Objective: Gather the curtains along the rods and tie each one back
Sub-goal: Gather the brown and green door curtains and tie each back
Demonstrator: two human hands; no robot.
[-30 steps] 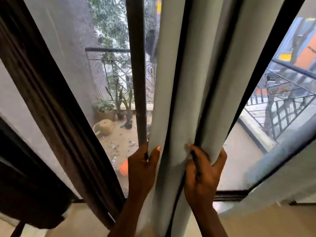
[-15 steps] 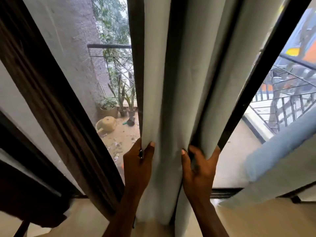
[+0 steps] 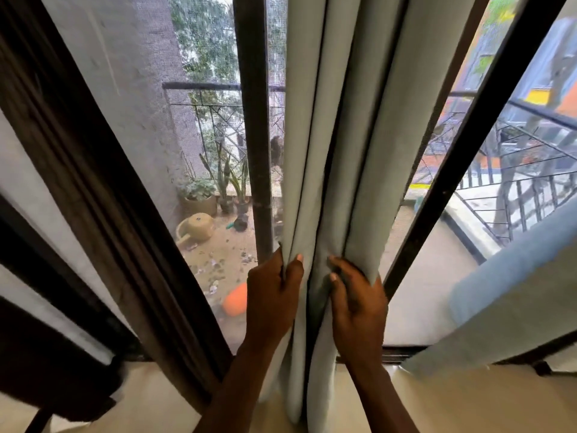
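1. We open on the left hand. Its grip is wrapped round the outer folds of the pale curtain, thumb across the front and fingers tucked behind, just right of the window post.
2. The right hand sits a little further right of the post, its grip holding the next folds with fingertips dug into a pleat.
3. Why level with each other? We judge the two hands are squeezing the pleats into one narrow bundle that a tie could go round.
4. For pose, both forearms rise from below with the backs of the hands facing us. The hands are near each other, with only a fold or so between them.
5. The curtain hangs in tall pleats right of the post, pinched tightest at the hands, and runs down to the floor or close to it.
6. We see no tie-back anywhere, so we reckon the tying is not yet done.
7. Further out, a dark brown curtain hangs bunched well left of the post, and a second pale curtain slants far to its right.
8. Beyond the post, a yellow watering can and potted plants sit on the balcony.
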